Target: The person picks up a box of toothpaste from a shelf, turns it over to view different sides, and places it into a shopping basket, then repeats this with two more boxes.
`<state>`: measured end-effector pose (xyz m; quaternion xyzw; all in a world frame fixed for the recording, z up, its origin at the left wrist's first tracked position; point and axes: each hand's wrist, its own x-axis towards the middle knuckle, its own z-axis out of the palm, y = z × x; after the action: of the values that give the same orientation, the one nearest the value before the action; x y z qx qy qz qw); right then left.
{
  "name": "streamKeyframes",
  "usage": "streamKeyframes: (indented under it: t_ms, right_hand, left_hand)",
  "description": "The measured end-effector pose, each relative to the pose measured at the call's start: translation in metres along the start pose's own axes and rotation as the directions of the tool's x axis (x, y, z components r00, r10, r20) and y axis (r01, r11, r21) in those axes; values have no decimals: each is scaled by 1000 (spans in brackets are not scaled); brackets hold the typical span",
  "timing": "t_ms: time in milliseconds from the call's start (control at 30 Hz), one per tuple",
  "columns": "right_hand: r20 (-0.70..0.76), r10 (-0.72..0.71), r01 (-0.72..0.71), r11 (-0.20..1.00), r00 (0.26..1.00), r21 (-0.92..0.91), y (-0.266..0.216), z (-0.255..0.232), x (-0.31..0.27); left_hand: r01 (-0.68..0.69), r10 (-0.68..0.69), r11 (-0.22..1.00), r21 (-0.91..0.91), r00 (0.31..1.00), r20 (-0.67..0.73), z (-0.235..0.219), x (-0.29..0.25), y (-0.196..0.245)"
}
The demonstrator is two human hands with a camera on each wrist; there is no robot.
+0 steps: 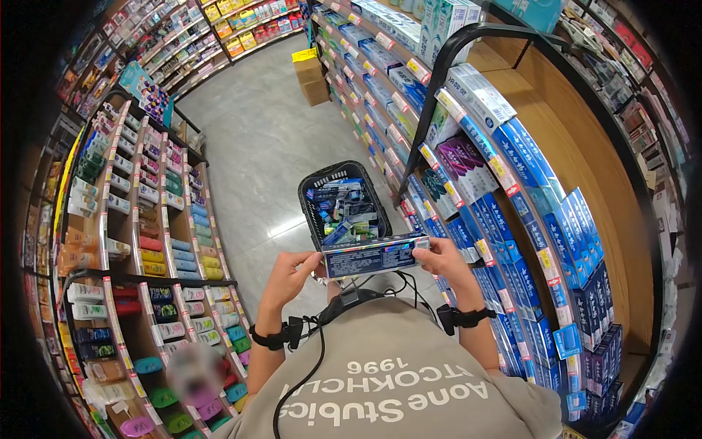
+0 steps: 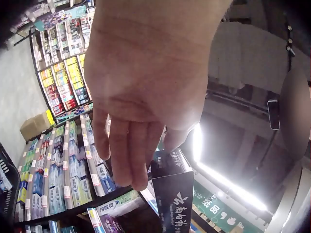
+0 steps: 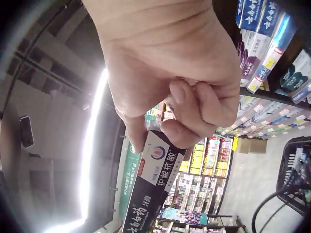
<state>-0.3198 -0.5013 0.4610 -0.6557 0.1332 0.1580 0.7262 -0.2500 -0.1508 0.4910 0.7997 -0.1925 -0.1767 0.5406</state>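
Note:
A long dark-blue toothpaste box (image 1: 362, 261) is held level in front of the chest, a panel of small print facing up toward the head view. My left hand (image 1: 294, 272) pinches its left end; in the left wrist view the thumb meets the box (image 2: 171, 201) at its end, with the longer fingers alongside. At the opposite end my right hand (image 1: 446, 261) grips the box between thumb and curled fingers. White lettering and a round emblem show on the box (image 3: 158, 167) in the right wrist view.
Beyond the box, a black basket (image 1: 307, 212) on the floor holds several toothpaste-like boxes. Shelves of boxed toothpaste (image 1: 523, 256) curve along my right. Bottle shelves (image 1: 131, 219) line the left. A cardboard carton (image 1: 313, 84) stands farther down the grey aisle.

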Motion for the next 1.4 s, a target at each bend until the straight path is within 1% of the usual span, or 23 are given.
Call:
streamKeyframes:
  t_ms: [167, 400, 467, 567, 667, 767, 800, 833, 867, 933, 967, 1033, 1067, 1100, 1200, 1300, 1367, 1400]
  right_hand:
    - [23, -14, 14, 1000, 1000, 4, -1, 3, 2]
    - [51, -21, 23, 999, 998, -27, 2, 2, 7]
    - [52, 1, 1, 999, 999, -36, -1, 3, 7]
    - [58, 27, -23, 998, 998, -60, 4, 2, 12]
    - [103, 77, -64, 989, 992, -130, 13, -3, 20]
    - [137, 133, -105, 975, 982, -197, 13, -5, 26]
    - [140, 148, -116, 969, 979, -217, 11, -6, 29]
    - [124, 140, -109, 969, 982, -223, 23, -10, 38]
    - [82, 184, -156, 951, 980, -265, 37, -18, 51]
    - [-9, 258, -246, 907, 966, -342, 71, -37, 79]
    - [-68, 272, -278, 891, 960, -358, 97, -46, 93]
    - [-175, 359, -398, 847, 917, -351, 128, -52, 115]
    - [-232, 407, -466, 817, 883, -341, 144, -49, 120]
    - [-287, 465, -544, 759, 837, -357, 157, -43, 127]
    - [-457, 513, -626, 768, 727, -134, 236, -21, 153]
    - [-502, 634, -720, 693, 589, 30, 275, 14, 184]
    - [-583, 498, -704, 684, 642, -191, 301, 29, 212]
    - [-609, 429, -692, 659, 668, -295, 312, 36, 223]
  left_hand:
    - [-8, 8, 999, -42, 1000, -9, -2, -2, -2]
    - [78, -75, 991, -105, 997, 30, -5, -8, 0]
    - [79, -75, 991, -109, 996, 39, -5, -9, 0]
    - [130, -125, 986, -104, 990, 60, -6, -11, -3]
    - [192, -190, 981, 8, 962, 198, -12, -12, -6]
    - [268, -279, 960, 76, 922, 270, -8, -16, -18]
    - [321, -329, 944, 76, 901, 284, -10, -20, -20]
    - [371, -376, 926, 76, 877, 300, -12, -24, -20]
    - [417, -419, 906, 77, 851, 316, -15, -27, -22]
    - [440, -444, 894, 86, 842, 305, -25, -41, -39]
    - [447, -454, 890, 94, 840, 298, -36, -45, -47]
    - [470, -470, 880, 71, 835, 287, -58, -50, -60]
    - [487, -481, 872, 56, 828, 290, -68, -55, -66]
    - [521, -510, 852, 49, 805, 302, -82, -56, -73]
    - [546, -551, 832, 99, 793, 261, -120, -54, -83]
    - [540, -541, 840, 60, 823, 174, -150, -61, -103]
    - [551, -550, 834, 38, 823, 140, -171, -68, -112]
    - [561, -560, 827, 33, 817, 137, -182, -73, -115]
